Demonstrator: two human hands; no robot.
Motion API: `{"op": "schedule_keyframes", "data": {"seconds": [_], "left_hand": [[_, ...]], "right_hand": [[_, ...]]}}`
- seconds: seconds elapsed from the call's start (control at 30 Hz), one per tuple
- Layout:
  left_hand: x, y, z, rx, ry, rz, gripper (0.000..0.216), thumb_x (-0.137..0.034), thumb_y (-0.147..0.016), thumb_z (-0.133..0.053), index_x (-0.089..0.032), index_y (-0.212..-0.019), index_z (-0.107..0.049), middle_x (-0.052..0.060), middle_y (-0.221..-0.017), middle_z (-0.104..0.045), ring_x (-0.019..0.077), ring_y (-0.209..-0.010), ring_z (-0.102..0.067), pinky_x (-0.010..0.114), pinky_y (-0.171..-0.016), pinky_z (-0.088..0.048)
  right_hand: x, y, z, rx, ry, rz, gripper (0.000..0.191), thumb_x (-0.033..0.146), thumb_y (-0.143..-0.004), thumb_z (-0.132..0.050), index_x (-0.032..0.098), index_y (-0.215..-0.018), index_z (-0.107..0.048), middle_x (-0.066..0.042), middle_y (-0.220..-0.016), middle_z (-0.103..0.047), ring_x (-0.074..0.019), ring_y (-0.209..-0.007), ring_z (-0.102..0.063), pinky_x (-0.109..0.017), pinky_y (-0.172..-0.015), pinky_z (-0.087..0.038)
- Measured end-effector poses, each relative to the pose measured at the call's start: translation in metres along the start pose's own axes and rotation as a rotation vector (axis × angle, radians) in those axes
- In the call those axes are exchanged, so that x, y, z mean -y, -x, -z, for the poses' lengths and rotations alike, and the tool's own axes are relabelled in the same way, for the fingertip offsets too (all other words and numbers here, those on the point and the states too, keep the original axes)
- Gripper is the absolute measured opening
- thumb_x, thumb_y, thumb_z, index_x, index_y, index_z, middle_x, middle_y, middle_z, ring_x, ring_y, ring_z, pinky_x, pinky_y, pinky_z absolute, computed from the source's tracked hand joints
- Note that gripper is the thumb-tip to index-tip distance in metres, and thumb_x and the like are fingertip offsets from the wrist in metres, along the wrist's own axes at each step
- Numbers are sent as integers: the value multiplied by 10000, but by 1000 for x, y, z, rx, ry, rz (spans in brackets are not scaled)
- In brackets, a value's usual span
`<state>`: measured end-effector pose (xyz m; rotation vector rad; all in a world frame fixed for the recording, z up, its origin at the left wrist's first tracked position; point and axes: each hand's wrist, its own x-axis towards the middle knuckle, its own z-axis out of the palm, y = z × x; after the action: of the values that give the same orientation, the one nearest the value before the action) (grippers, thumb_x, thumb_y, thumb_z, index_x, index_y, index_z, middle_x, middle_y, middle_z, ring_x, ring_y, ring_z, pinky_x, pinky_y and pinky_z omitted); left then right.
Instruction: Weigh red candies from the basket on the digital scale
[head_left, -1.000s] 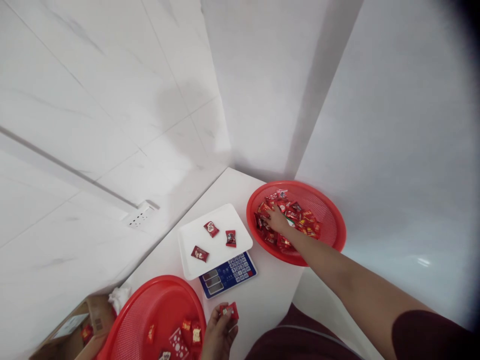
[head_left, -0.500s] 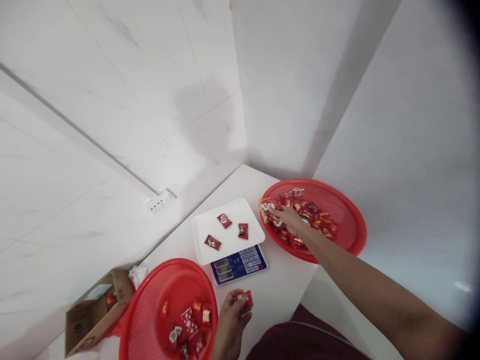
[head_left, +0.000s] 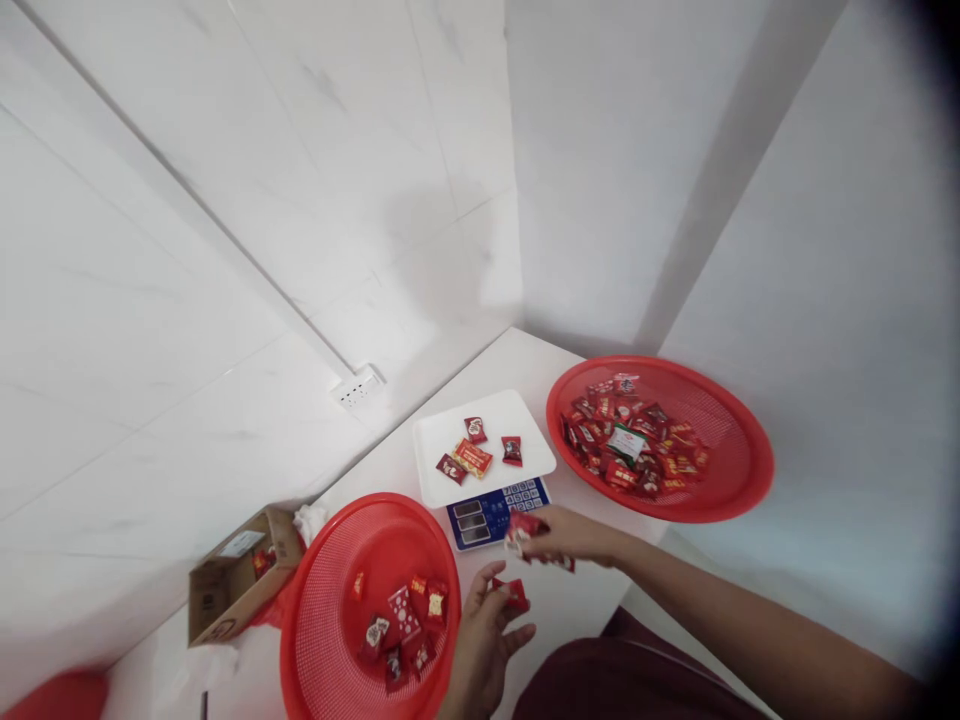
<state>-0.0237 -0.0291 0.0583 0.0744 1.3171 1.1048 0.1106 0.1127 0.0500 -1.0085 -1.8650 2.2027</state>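
Observation:
My right hand [head_left: 566, 540] hovers in front of the blue scale keypad [head_left: 493, 509], closed on red candy packets [head_left: 523, 528]. Just below it, my left hand [head_left: 484, 640] pinches one red candy packet [head_left: 514, 592] between thumb and fingers. The white scale pan [head_left: 450, 482] carries several candy packets, one orange-gold [head_left: 472, 458]. The right red basket [head_left: 731, 485] holds a heap of red candies [head_left: 634, 445]. The left red basket [head_left: 334, 590] holds several candies [head_left: 405, 625] near my left hand.
A cardboard box [head_left: 229, 590] with crumpled white paper [head_left: 309, 520] sits left of the near basket. A wall socket [head_left: 356, 388] is on the tiled wall behind the scale. White walls close the corner behind the white table [head_left: 525, 360].
My right hand left the far basket and came back over the scale toward my left hand, carrying candies. An orange-gold packet now lies on the scale pan. The camera view shifted.

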Motion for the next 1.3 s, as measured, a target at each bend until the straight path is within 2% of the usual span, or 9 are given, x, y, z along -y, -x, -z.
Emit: {"op": "schedule_keyframes", "data": {"seconds": [0.13, 0.27, 0.5, 0.67, 0.9, 1.0, 1.1, 1.2, 1.3], "left_hand": [[3, 3, -4, 151, -223, -33, 388, -484, -655, -618, -208, -919, -552, 34, -835, -575, 137, -699, -530, 302, -631, -452], [8, -2, -4, 158, -341, -93, 379, -498, -637, -632, -166, -797, -540, 6, -714, -545, 97, -577, -490, 255, -558, -417], [11, -4, 3, 98, -368, -125, 357, -464, -641, -637, -152, -766, -516, -7, -640, -545, 79, -509, -492, 196, -461, -318], [13, 2, 4, 138, -443, -120, 355, -459, -603, -665, -154, -712, -519, -7, -606, -555, 85, -480, -491, 208, -448, -301], [19, 3, 10, 106, -410, -131, 349, -447, -605, -665, -153, -732, -527, -2, -613, -547, 89, -486, -482, 215, -452, -303], [20, 1, 16, 2, -260, -154, 353, -413, -611, -669, -167, -832, -545, 3, -691, -538, 100, -574, -495, 236, -528, -378], [20, -1, 24, -96, -69, -145, 271, -246, -597, -673, -179, -829, -549, 2, -768, -511, 101, -677, -503, 274, -681, -435], [21, -2, 32, -93, 13, -122, 236, -80, -559, -607, -174, -768, -549, 8, -808, -514, 98, -729, -517, 276, -759, -431], [21, 0, 35, -42, 54, -125, 266, -18, -541, -543, -171, -758, -548, 8, -787, -535, 97, -734, -537, 280, -792, -427]], "right_hand": [[-12, 24, -29, 202, 157, -82, 147, 272, -681, -535, 150, -686, -616, 52, -503, -469, -36, -371, -375, -143, -344, -285], [-22, 30, -41, 163, 177, -68, 107, 223, -666, -516, 148, -674, -592, 43, -509, -483, -47, -428, -421, -137, -386, -304], [-31, 34, -37, -22, 63, -78, 193, 308, -728, -492, 169, -852, -541, 35, -603, -518, -58, -480, -470, -147, -419, -368], [-19, 39, -34, 29, 126, -92, 109, 248, -684, -503, 158, -715, -557, 34, -555, -506, -44, -440, -423, -126, -370, -318], [-19, 36, -38, 93, 152, -115, 115, 251, -674, -510, 171, -735, -568, 34, -574, -529, -49, -439, -449, -124, -356, -325], [-26, 25, -32, -26, 146, -115, 108, 271, -682, -526, 174, -719, -555, 35, -553, -532, -51, -427, -449, -127, -353, -321], [-26, 9, -18, -249, 132, -130, 114, 276, -684, -547, 167, -657, -528, 37, -510, -518, -55, -410, -443, -138, -354, -321], [-14, -11, -1, -460, 114, -140, 120, 278, -693, -554, 160, -668, -549, 16, -530, -552, -80, -442, -483, -160, -377, -346], [3, -31, 13, -579, 84, -102, 197, 311, -744, -508, 153, -834, -582, -34, -731, -633, -110, -591, -564, -178, -470, -410]]}}
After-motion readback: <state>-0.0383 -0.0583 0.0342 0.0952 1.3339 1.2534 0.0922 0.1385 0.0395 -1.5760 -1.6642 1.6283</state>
